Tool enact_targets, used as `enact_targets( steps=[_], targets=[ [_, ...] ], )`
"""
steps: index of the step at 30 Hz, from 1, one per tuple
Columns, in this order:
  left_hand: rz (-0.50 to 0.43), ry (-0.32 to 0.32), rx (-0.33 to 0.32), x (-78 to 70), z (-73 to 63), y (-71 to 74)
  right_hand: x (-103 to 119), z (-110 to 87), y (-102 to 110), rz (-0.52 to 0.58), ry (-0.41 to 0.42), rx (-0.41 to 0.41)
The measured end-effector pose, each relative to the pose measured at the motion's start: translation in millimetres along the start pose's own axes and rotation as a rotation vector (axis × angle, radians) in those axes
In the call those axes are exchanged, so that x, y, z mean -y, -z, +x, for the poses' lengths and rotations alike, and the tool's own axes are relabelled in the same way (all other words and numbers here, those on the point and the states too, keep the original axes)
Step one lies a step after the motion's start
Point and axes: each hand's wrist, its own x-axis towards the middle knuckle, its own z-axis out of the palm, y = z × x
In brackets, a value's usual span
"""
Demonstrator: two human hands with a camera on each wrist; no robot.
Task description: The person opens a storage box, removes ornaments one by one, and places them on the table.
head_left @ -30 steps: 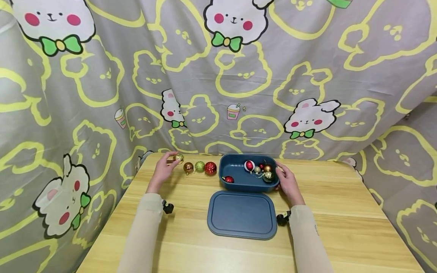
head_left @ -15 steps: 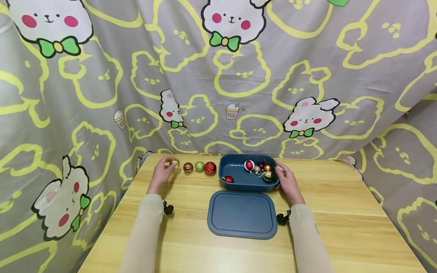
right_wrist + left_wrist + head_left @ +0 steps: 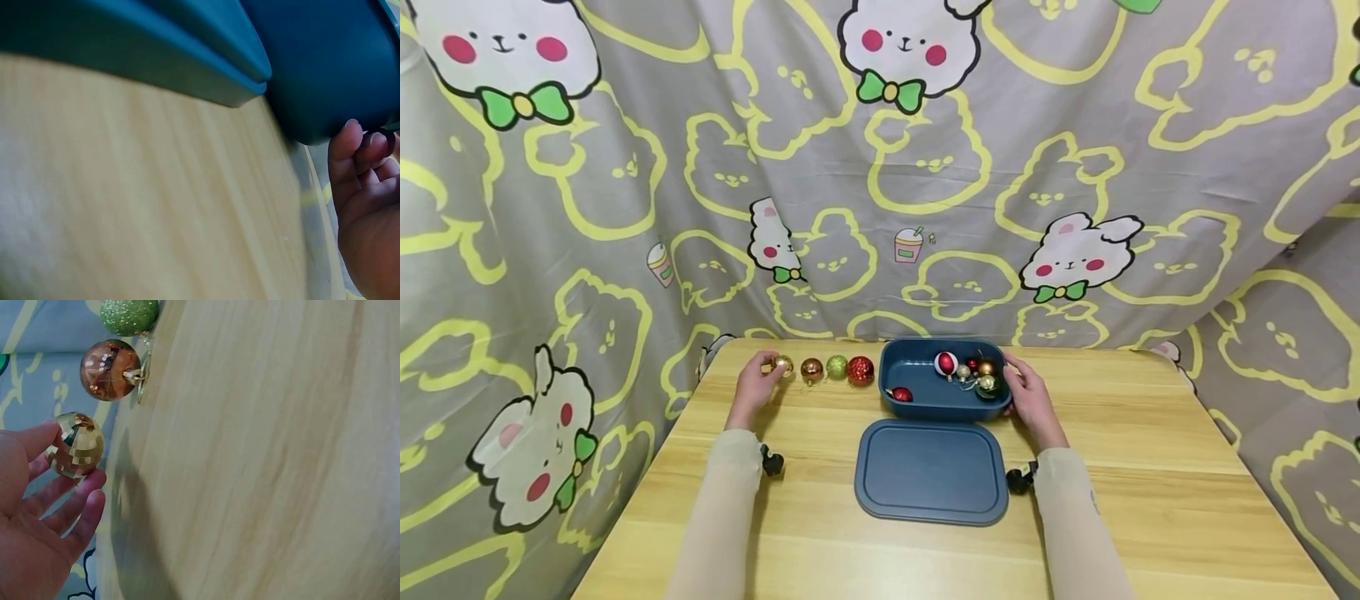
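Observation:
My left hand point(image 3: 757, 388) pinches a gold faceted Christmas ball point(image 3: 80, 445) between thumb and fingers, at the left end of a row of balls. Beside it in the row are a shiny copper ball point(image 3: 812, 371), a glittery green ball point(image 3: 837, 367) and a red ball point(image 3: 861, 371). My right hand point(image 3: 1032, 400) grips the right end of the open dark blue box point(image 3: 917, 410); its thumb touches the wall in the right wrist view. Several small ornaments lie in the box, among them a red-and-white ball point(image 3: 946, 364) and a red one point(image 3: 901, 395) near the front left.
A flat blue lid point(image 3: 931, 473) lies on the wooden table point(image 3: 805, 517) in front of the box. Behind the table's far edge hangs a grey patterned curtain point(image 3: 842, 167).
My left hand has brought the gold ball slightly left and nearer, down to the end of the row. The right hand stays at the box.

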Motion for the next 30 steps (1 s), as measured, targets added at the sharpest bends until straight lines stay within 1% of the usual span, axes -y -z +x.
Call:
enact_targets(
  steps=[2, 6, 9, 15, 18, 21, 26, 30],
  targets=[
    [0.010, 0.013, 0.001, 0.6, 0.0, -1.1, 8.9, -3.7, 0.2, 0.006, -0.001, 0.009],
    [0.011, 0.010, 0.000, 0.9, 0.8, -2.6, 22.2, -10.5, -0.9, -0.006, 0.016, 0.015],
    [0.012, 0.008, 0.001, 0.5, 0.6, -3.1, 24.8, -12.8, -1.8, -0.006, 0.024, 0.020],
    [0.034, 0.037, 0.006, 1.1, -0.6, -5.0, 24.1, -13.0, -2.2, 0.001, 0.023, 0.020],
    [0.042, 0.042, 0.013, 2.2, -0.6, -7.1, 24.0, -12.1, -2.0, -0.007, 0.016, 0.017],
    [0.039, 0.044, 0.018, 2.4, -1.4, -8.7, 20.3, -8.7, -1.3, -0.006, 0.017, 0.016],
    [0.030, 0.039, 0.026, 0.7, -4.4, -9.7, -1.3, 1.8, -0.7, 0.008, 0.019, 0.004],
    [0.032, 0.025, 0.022, 0.1, -5.8, -11.2, -15.3, 6.6, -1.4, -0.020, 0.030, -0.023]
  ],
)
